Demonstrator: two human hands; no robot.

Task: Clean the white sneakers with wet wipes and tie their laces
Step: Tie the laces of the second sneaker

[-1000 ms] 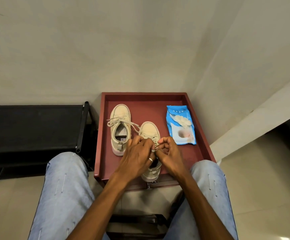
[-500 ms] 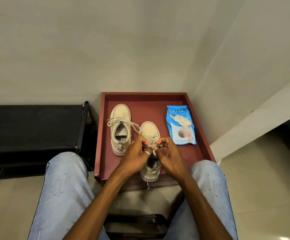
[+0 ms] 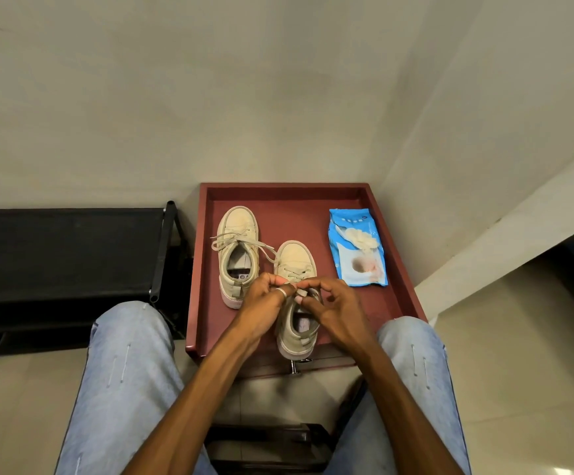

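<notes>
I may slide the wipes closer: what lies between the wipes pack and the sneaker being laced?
Head view: only bare tray between the pack and that sneaker.

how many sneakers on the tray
2. One off-white lace-up sneaker sits left on the dark red tray; the second sneaker sits right of it, nearer, laces pinched by the left hand and right hand. None looks hidden.

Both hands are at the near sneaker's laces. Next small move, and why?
Probably draw the hands apart to cinch the knot. The left hand and right hand both pinch the laces over the tongue of the near sneaker, fingertips almost meeting, and no finished bow shows there. Whether a loop is already formed is hidden by the fingers.
</notes>
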